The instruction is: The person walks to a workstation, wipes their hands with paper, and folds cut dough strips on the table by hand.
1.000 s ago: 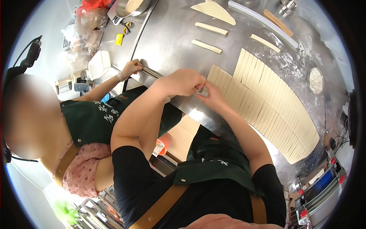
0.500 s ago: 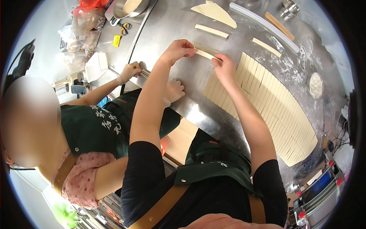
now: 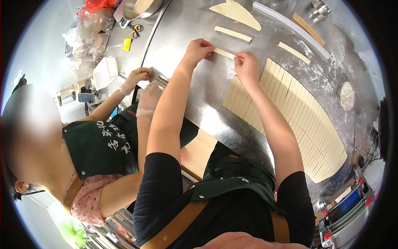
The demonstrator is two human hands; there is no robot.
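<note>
Between my hands a pale dough strip (image 3: 225,53) is stretched above the steel table. My left hand (image 3: 199,51) pinches its left end, fingers closed. Its other end is in the closed fingers of my right hand (image 3: 248,67). Just beyond lies a separate dough strip (image 3: 233,34), with a triangular dough offcut (image 3: 237,14) behind it. Below and right of my right hand, a large sheet of dough cut into many narrow strips (image 3: 298,118) rests on the table, partly hidden by my forearm. Another single strip (image 3: 294,52) lies to the right.
A co-worker at my left has gloved hands (image 3: 150,96) at the table edge. A long white rod (image 3: 292,29), a wooden stick (image 3: 308,29) and a metal cup (image 3: 318,10) lie at the far right. A bowl of flour (image 3: 346,96) stands right; scissors (image 3: 134,31) lie left.
My hands still hold the strip; two pale bands showed between them earlier, one now. The co-worker's nearer gloved hand has moved left, close to their other hand.
</note>
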